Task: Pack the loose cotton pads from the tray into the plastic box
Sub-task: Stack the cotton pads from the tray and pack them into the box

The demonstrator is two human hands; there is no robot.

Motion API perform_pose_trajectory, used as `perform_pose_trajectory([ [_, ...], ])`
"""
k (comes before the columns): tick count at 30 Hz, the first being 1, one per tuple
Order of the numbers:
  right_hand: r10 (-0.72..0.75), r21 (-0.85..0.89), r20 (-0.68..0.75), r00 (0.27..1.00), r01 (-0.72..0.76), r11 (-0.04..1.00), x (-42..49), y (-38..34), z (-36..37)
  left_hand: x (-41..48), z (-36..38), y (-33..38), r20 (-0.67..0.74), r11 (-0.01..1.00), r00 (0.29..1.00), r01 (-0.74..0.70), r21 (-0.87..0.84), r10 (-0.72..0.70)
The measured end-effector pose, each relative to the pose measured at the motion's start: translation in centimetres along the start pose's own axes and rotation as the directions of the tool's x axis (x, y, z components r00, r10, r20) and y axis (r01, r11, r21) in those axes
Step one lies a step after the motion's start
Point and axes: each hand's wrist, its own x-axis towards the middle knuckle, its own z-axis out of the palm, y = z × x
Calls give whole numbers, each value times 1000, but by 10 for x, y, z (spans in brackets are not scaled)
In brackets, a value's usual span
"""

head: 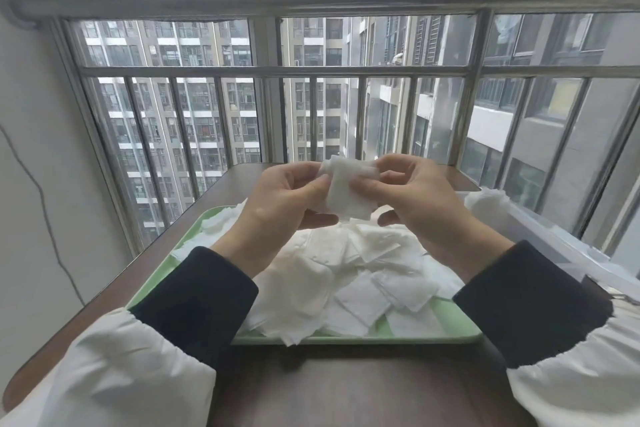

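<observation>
Your left hand (pixel 287 199) and right hand (pixel 420 199) both pinch one small stack (pixel 348 192) of soft, square white pads, fingers curled round its edges, above the tray's far side. How many pads it holds is hard to tell. Below, loose pads (pixel 349 274) lie heaped and overlapping, thin and fibrous, on the pale green, round-cornered tray (pixel 453 324) at the middle of the dark wood-grain counter (pixel 346 388). Along the counter's right edge stands the translucent plastic box (pixel 554 243). Its near end is hidden behind your right sleeve (pixel 526 302), and fluffy white pads show at its far corner.
</observation>
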Motion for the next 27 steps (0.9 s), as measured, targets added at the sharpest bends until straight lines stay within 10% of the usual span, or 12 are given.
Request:
perform_pose_trajectory([
  [9, -94, -328, -151, 984, 39, 944, 3, 6, 3, 1, 1, -3, -78, 999, 997, -13, 49, 16],
  [17, 8, -894, 142, 990, 125, 431, -2, 8, -4, 9, -9, -10, -225, 999, 973, 47, -18, -50],
  [27, -92, -831, 56, 994, 98, 548, -1, 5, -5, 9, -8, -11, -230, 999, 972, 50, 12, -46],
])
